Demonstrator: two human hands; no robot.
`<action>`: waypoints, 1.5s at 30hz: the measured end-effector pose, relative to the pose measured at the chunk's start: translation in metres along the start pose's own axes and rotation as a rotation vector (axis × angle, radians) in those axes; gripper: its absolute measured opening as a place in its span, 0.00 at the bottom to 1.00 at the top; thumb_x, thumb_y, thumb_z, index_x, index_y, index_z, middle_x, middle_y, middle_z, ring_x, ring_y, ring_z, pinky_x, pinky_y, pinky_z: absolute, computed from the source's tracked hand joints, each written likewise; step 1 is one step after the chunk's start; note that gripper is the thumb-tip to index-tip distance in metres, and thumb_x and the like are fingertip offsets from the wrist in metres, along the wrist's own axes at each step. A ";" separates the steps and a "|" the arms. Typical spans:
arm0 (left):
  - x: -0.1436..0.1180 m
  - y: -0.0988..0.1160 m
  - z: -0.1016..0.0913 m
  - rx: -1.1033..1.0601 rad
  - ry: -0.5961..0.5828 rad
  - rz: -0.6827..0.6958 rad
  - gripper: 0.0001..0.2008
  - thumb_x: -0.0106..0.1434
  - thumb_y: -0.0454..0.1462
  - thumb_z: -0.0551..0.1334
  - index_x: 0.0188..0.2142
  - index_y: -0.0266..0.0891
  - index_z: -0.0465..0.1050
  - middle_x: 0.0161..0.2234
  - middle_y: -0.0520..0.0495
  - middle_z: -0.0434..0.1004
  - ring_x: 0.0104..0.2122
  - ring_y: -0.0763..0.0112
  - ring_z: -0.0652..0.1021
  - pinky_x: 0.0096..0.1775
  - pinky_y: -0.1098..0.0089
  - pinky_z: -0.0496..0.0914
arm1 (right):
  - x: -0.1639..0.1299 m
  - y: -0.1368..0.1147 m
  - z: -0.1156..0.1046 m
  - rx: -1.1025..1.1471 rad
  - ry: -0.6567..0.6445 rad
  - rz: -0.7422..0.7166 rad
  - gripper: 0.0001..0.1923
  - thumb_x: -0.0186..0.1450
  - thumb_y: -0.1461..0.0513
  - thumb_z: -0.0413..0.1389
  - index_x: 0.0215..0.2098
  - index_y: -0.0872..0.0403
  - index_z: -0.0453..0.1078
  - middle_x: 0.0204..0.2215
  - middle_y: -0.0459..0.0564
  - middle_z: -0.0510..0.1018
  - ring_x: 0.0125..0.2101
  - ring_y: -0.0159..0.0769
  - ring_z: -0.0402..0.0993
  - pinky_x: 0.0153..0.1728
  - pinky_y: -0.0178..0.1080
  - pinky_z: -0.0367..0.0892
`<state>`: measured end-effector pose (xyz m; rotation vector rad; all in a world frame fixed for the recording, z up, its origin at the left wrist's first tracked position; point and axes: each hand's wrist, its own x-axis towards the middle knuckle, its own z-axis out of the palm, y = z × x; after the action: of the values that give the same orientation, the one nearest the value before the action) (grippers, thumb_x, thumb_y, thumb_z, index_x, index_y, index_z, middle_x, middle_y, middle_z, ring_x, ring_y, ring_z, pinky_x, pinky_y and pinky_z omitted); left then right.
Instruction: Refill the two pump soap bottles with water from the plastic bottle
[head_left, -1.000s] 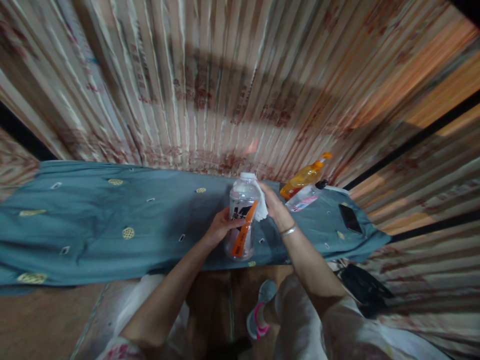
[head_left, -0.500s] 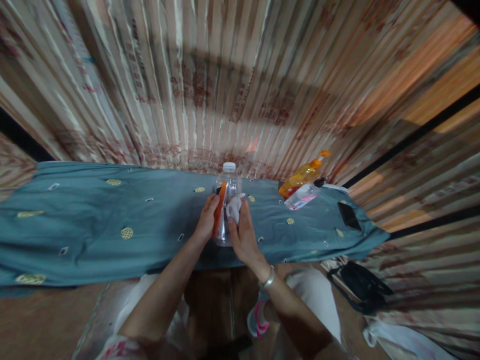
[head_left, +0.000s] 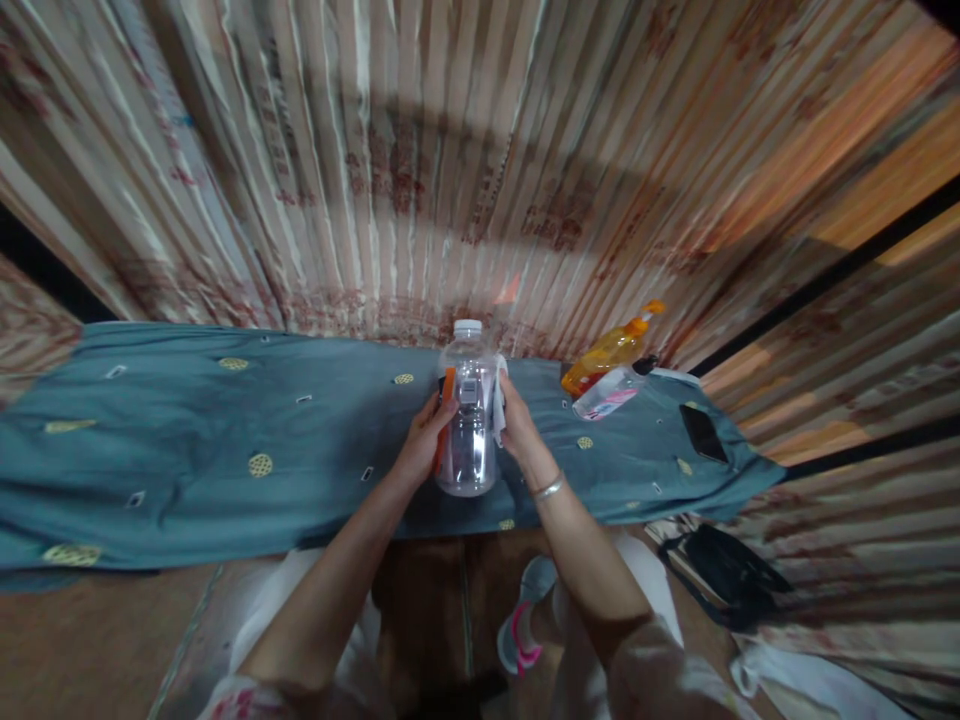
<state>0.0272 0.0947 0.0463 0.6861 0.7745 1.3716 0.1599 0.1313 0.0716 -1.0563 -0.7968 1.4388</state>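
Note:
A clear plastic bottle (head_left: pixel 468 430) with a white cap and an orange-and-black label stands tilted over the blue-green cloth (head_left: pixel 225 450) covering the table. My left hand (head_left: pixel 424 440) grips the bottle's left side over the orange label. My right hand (head_left: pixel 514 425) presses a small white cloth (head_left: pixel 498 400) against the bottle's right side. A metal bangle sits on my right wrist.
At the back right of the cloth lie an orange bottle (head_left: pixel 611 350) and a clear bottle with a pink label (head_left: pixel 609 394). A black phone (head_left: pixel 703 432) lies near the right edge. A black bag (head_left: pixel 724 570) is on the floor at right. A striped curtain hangs behind.
The bottle has been turned in my left hand, so the orange label moved from the front to the left side. My right hand with the white cloth shifted round to the bottle's right side.

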 end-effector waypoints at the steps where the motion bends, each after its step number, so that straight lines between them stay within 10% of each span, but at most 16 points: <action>1: 0.004 0.000 -0.003 0.048 0.028 0.039 0.31 0.44 0.52 0.77 0.44 0.40 0.80 0.40 0.47 0.84 0.46 0.55 0.82 0.52 0.60 0.73 | -0.003 0.007 0.000 0.009 0.003 -0.010 0.24 0.58 0.42 0.61 0.38 0.53 0.76 0.32 0.49 0.84 0.44 0.43 0.81 0.48 0.43 0.75; 13: 0.010 0.002 -0.002 0.145 0.019 0.233 0.38 0.42 0.37 0.78 0.53 0.44 0.68 0.48 0.47 0.79 0.53 0.58 0.78 0.54 0.62 0.72 | -0.035 0.008 0.000 -0.613 -0.055 -0.580 0.29 0.70 0.44 0.50 0.61 0.52 0.67 0.47 0.52 0.80 0.50 0.42 0.74 0.54 0.43 0.68; 18: 0.008 0.009 0.002 0.137 0.028 0.207 0.35 0.40 0.37 0.79 0.47 0.44 0.69 0.41 0.51 0.81 0.43 0.61 0.81 0.50 0.63 0.73 | -0.008 -0.014 0.009 -0.540 -0.105 -0.545 0.28 0.65 0.41 0.53 0.52 0.51 0.74 0.41 0.49 0.81 0.45 0.41 0.75 0.51 0.41 0.68; 22: 0.006 0.011 0.002 0.181 -0.056 0.143 0.34 0.37 0.34 0.79 0.45 0.44 0.73 0.39 0.52 0.82 0.43 0.60 0.81 0.51 0.61 0.72 | 0.025 -0.026 0.003 -0.292 -0.161 -0.204 0.30 0.57 0.36 0.58 0.36 0.53 0.76 0.30 0.46 0.81 0.34 0.38 0.76 0.42 0.41 0.71; 29: 0.011 0.012 -0.007 0.257 0.015 0.180 0.28 0.38 0.36 0.78 0.42 0.40 0.76 0.40 0.50 0.80 0.46 0.59 0.78 0.53 0.62 0.70 | 0.015 0.013 -0.018 -0.164 -0.125 -0.003 0.28 0.49 0.37 0.65 0.31 0.52 0.76 0.25 0.43 0.81 0.28 0.35 0.75 0.38 0.39 0.71; 36: 0.016 0.009 -0.016 0.236 0.103 0.235 0.33 0.38 0.36 0.77 0.47 0.45 0.74 0.40 0.50 0.79 0.46 0.60 0.78 0.49 0.64 0.71 | -0.015 0.027 -0.028 -0.330 -0.014 -0.218 0.29 0.57 0.37 0.60 0.40 0.51 0.77 0.29 0.45 0.81 0.32 0.38 0.76 0.37 0.39 0.70; 45: 0.004 0.010 -0.006 0.133 0.017 0.116 0.27 0.38 0.36 0.77 0.40 0.41 0.75 0.38 0.51 0.81 0.42 0.62 0.79 0.52 0.61 0.71 | -0.034 -0.018 0.004 -0.624 -0.124 -0.596 0.24 0.68 0.47 0.53 0.56 0.49 0.73 0.48 0.49 0.81 0.47 0.41 0.75 0.53 0.42 0.67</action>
<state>0.0165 0.1000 0.0508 0.8352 0.8557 1.4418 0.1623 0.1012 0.0948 -1.0537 -1.5620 0.7564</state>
